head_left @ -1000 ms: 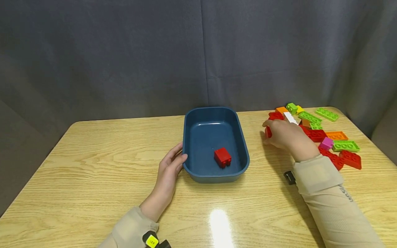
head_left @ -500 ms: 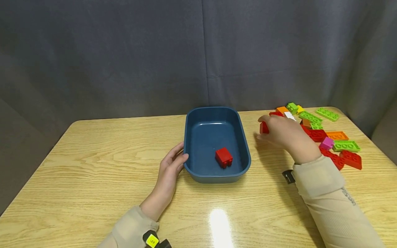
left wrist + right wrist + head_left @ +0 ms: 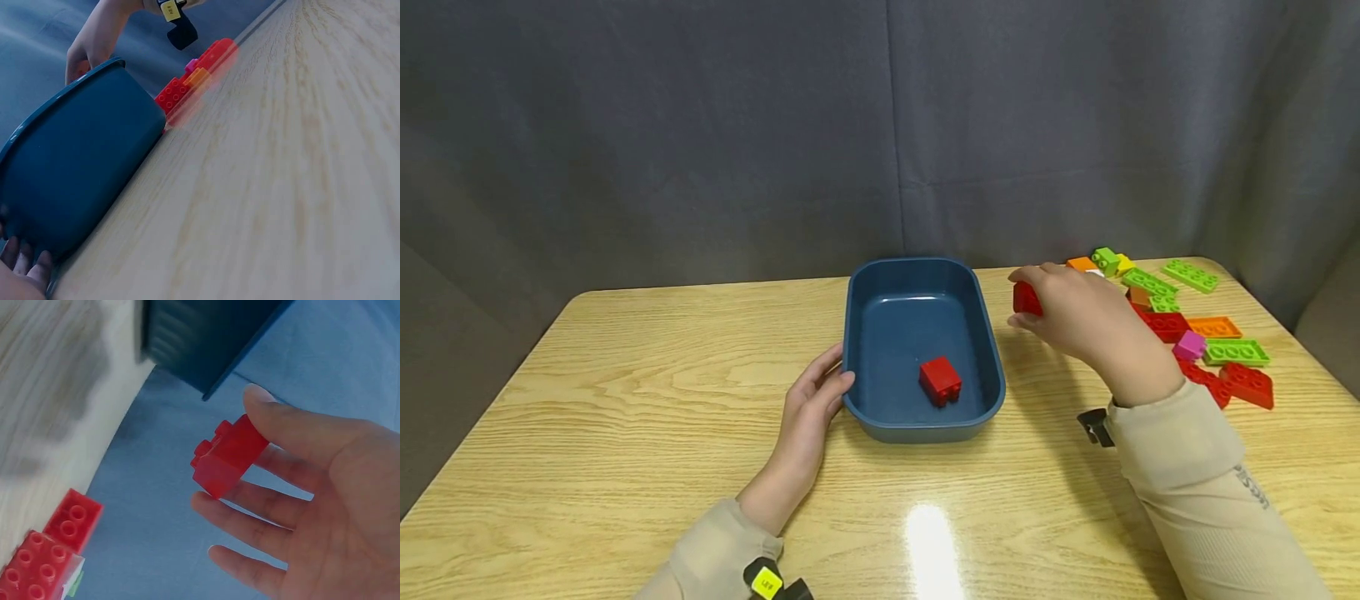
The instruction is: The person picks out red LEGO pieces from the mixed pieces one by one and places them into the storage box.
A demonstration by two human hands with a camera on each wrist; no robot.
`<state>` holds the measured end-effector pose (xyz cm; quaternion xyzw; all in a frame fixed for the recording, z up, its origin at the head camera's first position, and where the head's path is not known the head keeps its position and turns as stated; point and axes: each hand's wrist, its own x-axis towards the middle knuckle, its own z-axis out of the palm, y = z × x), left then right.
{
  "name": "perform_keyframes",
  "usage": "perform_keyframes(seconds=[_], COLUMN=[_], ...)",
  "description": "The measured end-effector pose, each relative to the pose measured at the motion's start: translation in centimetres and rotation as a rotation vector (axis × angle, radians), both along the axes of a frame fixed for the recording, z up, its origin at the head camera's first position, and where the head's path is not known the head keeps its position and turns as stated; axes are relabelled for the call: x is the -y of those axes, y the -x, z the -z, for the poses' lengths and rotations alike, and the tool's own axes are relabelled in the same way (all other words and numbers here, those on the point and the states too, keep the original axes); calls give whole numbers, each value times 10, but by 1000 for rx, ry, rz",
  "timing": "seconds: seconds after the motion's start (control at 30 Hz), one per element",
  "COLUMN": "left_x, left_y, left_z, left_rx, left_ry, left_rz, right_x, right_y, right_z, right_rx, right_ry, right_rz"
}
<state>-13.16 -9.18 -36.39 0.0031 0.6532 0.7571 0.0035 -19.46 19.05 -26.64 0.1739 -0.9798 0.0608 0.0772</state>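
In the head view my right hand pinches a red toy brick between thumb and fingers, held above the table right of the dark blue bin. The right wrist view shows that brick with its studs facing the bin, my thumb on one side and the lower fingers spread. My left hand rests against the bin's left side, thumb tip at the rim. Its extended fingers touch the outer wall in the left wrist view. Inside the bin, near its front right, lies another red brick.
Toy bricks in several colours lie on the right of the wooden table, including a magenta brick, a green plate and a red brick. A grey curtain hangs behind the table's back edge.
My right hand has lifted the red brick from the pile and moved left toward the bin. My left hand, the bin and the brick inside have stayed in place.
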Motion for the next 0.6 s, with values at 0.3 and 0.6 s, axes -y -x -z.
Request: perform_keyframes(seconds=[0.3, 0.6], left_x=[1, 1], left_y=[-1, 0], left_z=[1, 1], left_rx=[-10, -10], left_ry=[33, 29], left_rz=[-3, 1], right_x=[8, 14], right_y=[-7, -8], right_z=[-5, -6], right_rx=[-56, -123], right_ry=[10, 46], right_rz=[-5, -55])
